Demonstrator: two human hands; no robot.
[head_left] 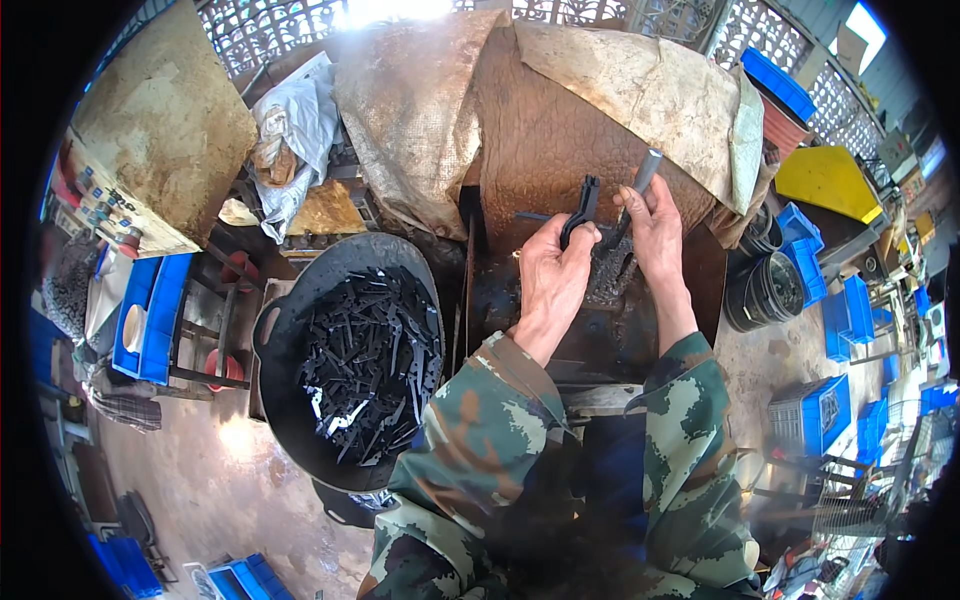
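My left hand is closed around a dark metal part with a forked upper end and a curved lower edge. Beside it, my right hand grips a grey metal bar, its blunt end sticking up past my fingers. Both hands are above a dark, dirty metal work surface, where a clump of dark grit lies between them. To my left stands a black tub with a heap of flat black metal pieces in it.
Behind the work surface hangs a stained brown sheet. A box with control knobs is at the left. Black buckets and blue crates stand at the right. A blue bin rests on a rack at the left.
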